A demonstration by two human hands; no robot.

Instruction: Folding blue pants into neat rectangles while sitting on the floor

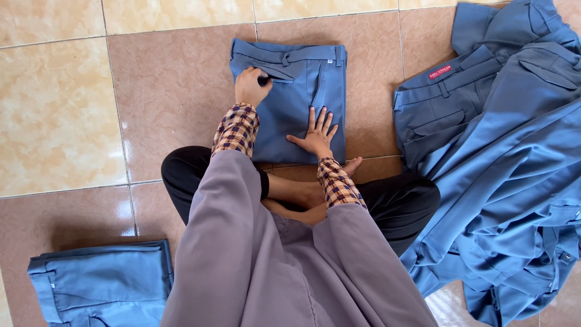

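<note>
Folded blue cotton trousers (pixel 290 100) laid on tiled floor (pixel 169 91), left hand (pixel 251 86) fingers closed on small dark object, right hand (pixel 318 134) pressed flat, fingers spread open

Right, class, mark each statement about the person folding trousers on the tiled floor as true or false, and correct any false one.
1. The right hand lies flat, fingers spread, on the folded blue trousers. True.
2. The left hand rests on the floor tiles. False: it is closed at the trousers' pocket.
3. A loose pile of blue trousers lies to the person's right. True.
4. The folded trousers at lower left are red. False: they are blue.
</note>
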